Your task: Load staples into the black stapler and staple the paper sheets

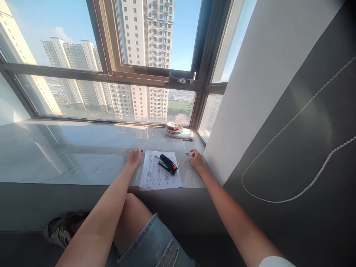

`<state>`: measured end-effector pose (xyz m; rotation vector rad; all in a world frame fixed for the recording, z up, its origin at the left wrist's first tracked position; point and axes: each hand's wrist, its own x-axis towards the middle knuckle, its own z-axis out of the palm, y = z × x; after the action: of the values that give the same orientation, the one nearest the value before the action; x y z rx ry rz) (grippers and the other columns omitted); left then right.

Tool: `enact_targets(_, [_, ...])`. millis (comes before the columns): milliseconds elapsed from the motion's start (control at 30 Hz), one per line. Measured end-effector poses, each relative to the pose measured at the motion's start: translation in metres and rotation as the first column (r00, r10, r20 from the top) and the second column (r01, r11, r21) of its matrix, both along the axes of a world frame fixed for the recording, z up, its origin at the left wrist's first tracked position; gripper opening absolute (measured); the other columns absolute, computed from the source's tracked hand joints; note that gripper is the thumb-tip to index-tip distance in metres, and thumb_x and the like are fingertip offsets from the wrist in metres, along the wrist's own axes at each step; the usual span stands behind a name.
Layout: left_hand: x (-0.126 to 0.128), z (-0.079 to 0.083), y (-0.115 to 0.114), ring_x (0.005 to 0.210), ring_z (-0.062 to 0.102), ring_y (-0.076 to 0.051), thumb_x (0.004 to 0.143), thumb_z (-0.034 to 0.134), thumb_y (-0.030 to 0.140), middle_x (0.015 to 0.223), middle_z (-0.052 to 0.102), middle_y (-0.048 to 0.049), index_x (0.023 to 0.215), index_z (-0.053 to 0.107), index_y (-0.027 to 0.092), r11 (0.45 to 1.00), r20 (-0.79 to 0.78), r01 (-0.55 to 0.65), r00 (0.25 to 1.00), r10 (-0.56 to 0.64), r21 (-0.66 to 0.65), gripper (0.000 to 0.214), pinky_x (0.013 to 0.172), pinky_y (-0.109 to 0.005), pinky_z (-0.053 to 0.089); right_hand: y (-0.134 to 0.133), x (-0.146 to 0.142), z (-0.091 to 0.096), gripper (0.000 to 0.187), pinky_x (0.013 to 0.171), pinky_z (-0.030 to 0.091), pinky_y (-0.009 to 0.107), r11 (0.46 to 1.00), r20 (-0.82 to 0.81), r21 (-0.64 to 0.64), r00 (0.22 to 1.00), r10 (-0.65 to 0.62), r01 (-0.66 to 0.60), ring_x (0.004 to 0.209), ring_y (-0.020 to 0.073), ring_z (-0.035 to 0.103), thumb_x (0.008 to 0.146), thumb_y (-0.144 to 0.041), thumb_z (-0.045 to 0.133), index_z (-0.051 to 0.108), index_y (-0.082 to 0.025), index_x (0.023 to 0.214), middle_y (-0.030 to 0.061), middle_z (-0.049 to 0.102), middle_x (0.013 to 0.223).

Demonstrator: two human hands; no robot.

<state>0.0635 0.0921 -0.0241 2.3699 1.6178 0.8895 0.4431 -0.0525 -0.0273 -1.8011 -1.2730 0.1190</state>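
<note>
A black stapler (167,163) with a red-orange patch at one end lies spread open on printed sheets of paper (148,174) on the windowsill. Left of the sheets, my left hand (134,157) rests with its fingers closed on a small dark piece (141,151), too small to name surely. My right hand (196,159) is on the other side of the paper, fingers loosely bent and apart. Just beyond its fingertips lie small dark strips (187,154), perhaps staples; a gap seems to separate them from the fingers.
Stacked plates or round lids (174,129) stand by the window corner, with a dark bunch of small items (188,139) before them. Tiny dark bits (97,168) are scattered on the sill (83,152). A beaded cord (278,202) hangs along the right wall.
</note>
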Motion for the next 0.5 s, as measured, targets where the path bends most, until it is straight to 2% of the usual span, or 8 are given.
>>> enact_targets(100, [0.001, 0.004, -0.013, 0.105, 0.060, -0.031, 0.091, 0.043, 0.017, 0.109, 0.066, -0.0156, 0.086, 0.060, 0.021, 1.000, 0.019, -0.013, 1.000, 0.012, 0.014, 0.018, 0.092, -0.044, 0.048, -0.006, -0.003, 0.005, 0.027, 0.074, 0.044, 0.030, 0.999, 0.039, 0.047, 0.999, -0.028, 0.026, 0.074, 0.0194, 0.055, 0.071, -0.017, 0.051, 0.064, -0.021, 0.095, 0.0006, 0.057, 0.078])
enact_targets(200, [0.001, 0.009, -0.026, 0.099, 0.061, -0.032, 0.090, 0.046, 0.016, 0.093, 0.065, -0.0130, 0.075, 0.051, 0.023, 1.000, 0.014, -0.014, 1.000, 0.014, 0.013, 0.018, 0.090, -0.046, 0.047, -0.016, -0.017, 0.014, 0.022, 0.075, 0.045, 0.032, 0.983, 0.052, 0.184, 0.998, -0.029, 0.019, 0.074, 0.0191, 0.053, 0.077, -0.018, 0.048, 0.064, -0.020, 0.092, 0.0034, 0.057, 0.085])
enact_targets(267, [0.002, 0.013, -0.036, 0.100, 0.060, -0.033, 0.089, 0.047, 0.013, 0.089, 0.064, -0.0125, 0.070, 0.046, 0.024, 0.999, 0.011, -0.028, 1.000, 0.027, 0.026, 0.021, 0.090, -0.047, 0.045, -0.024, -0.034, 0.019, 0.022, 0.074, 0.046, 0.032, 0.961, 0.040, 0.269, 0.997, 0.060, -0.068, 0.076, 0.0192, 0.053, 0.083, -0.021, 0.048, 0.064, -0.020, 0.097, 0.0040, 0.057, 0.088])
enact_targets(333, [0.002, 0.015, -0.045, 0.100, 0.060, -0.033, 0.087, 0.047, 0.011, 0.088, 0.063, -0.0128, 0.070, 0.044, 0.024, 0.999, 0.031, -0.017, 0.999, 0.016, 0.043, 0.022, 0.089, -0.046, 0.045, -0.032, -0.054, 0.023, 0.022, 0.076, 0.048, 0.033, 0.927, 0.055, 0.302, 0.975, 0.215, -0.222, 0.080, 0.0200, 0.055, 0.090, -0.028, 0.049, 0.064, -0.021, 0.104, 0.0046, 0.058, 0.093])
enact_targets(400, [0.003, 0.018, -0.055, 0.098, 0.060, -0.032, 0.088, 0.047, 0.012, 0.088, 0.063, -0.0132, 0.072, 0.045, 0.024, 0.997, 0.086, 0.026, 0.996, -0.032, 0.071, 0.020, 0.085, -0.044, 0.047, -0.040, -0.073, 0.024, 0.023, 0.081, 0.051, 0.034, 0.882, 0.101, 0.297, 0.931, 0.351, -0.365, 0.091, 0.0213, 0.058, 0.095, -0.034, 0.051, 0.064, -0.023, 0.111, 0.0060, 0.059, 0.103])
enact_targets(500, [0.015, 0.024, -0.071, 0.096, 0.061, -0.031, 0.091, 0.046, 0.019, 0.089, 0.065, -0.0127, 0.077, 0.046, 0.025, 0.990, 0.223, 0.072, 0.970, -0.098, 0.122, 0.015, 0.079, -0.041, 0.049, -0.048, -0.091, 0.025, 0.028, 0.097, 0.049, 0.039, 0.833, 0.204, 0.248, 0.868, 0.453, -0.494, 0.113, 0.0244, 0.056, 0.099, -0.040, 0.054, 0.063, -0.027, 0.122, 0.0076, 0.058, 0.120])
